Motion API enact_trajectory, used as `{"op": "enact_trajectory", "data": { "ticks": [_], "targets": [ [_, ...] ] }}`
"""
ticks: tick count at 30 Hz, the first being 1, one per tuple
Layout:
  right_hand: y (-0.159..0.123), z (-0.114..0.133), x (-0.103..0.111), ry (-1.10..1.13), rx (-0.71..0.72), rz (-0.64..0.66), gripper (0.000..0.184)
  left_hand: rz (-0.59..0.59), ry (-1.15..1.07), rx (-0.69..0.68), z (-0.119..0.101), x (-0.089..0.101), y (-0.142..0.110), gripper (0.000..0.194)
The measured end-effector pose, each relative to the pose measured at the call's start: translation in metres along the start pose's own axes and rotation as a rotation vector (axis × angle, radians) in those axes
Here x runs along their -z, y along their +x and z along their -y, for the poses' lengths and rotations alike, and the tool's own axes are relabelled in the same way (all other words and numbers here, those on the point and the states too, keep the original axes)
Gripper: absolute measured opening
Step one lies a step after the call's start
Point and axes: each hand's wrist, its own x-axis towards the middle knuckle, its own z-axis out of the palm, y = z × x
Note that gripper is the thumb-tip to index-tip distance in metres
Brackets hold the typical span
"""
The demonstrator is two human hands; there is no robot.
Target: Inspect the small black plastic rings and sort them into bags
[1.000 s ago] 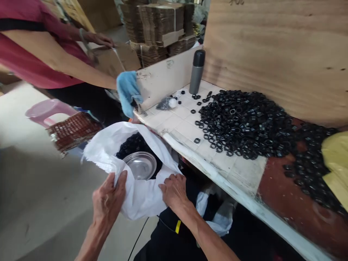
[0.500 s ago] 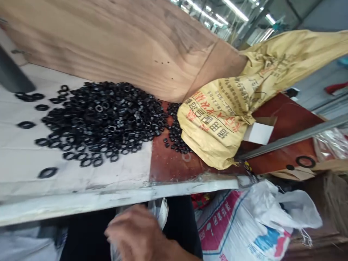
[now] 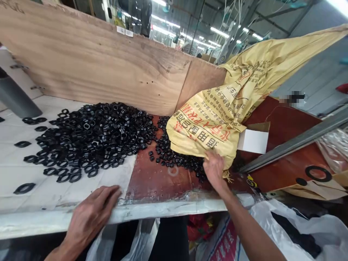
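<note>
My right hand [image 3: 214,166] grips the lower edge of a yellow woven sack [image 3: 202,134] with red and black print, its fingers closed on the fabric. Small black parts [image 3: 176,157] spill out from under the sack beside that hand. My left hand [image 3: 94,208] lies on the table's front edge with its fingers stretched out and nothing in them. Beyond it, a large heap of black plastic rings with side tabs [image 3: 100,134] covers the white part of the table [image 3: 108,177]. A single ring [image 3: 24,188] lies apart at the left.
A wooden board [image 3: 108,69] stands along the back. A grey tube [image 3: 19,96] is at the left. To the right are a small white box [image 3: 254,140], a slanting metal bar [image 3: 293,139] and a flat black ring [image 3: 318,174]. White plastic bags [image 3: 274,214] sit below the edge.
My right hand has come up from below the table edge to the yellow sack and taken hold of it. My left hand has come into view on the edge. The camera view has shifted.
</note>
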Motion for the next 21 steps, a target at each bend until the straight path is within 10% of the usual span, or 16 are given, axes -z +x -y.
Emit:
{"op": "enact_trajectory", "data": {
  "ticks": [9,17,21],
  "targets": [
    [0.06,-0.038,-0.031,0.079,-0.146,-0.136,0.036,0.083,0.305,-0.035,-0.004,-0.017,0.005,0.032],
    [-0.013,-0.014,-0.009,0.213,0.189,-0.23,0.052,0.077,0.355,-0.097,-0.008,-0.021,0.005,0.029],
    [-0.077,0.004,0.01,0.296,0.4,-0.244,0.015,0.073,0.356,-0.11,-0.012,-0.022,0.006,0.024]
  ]
}}
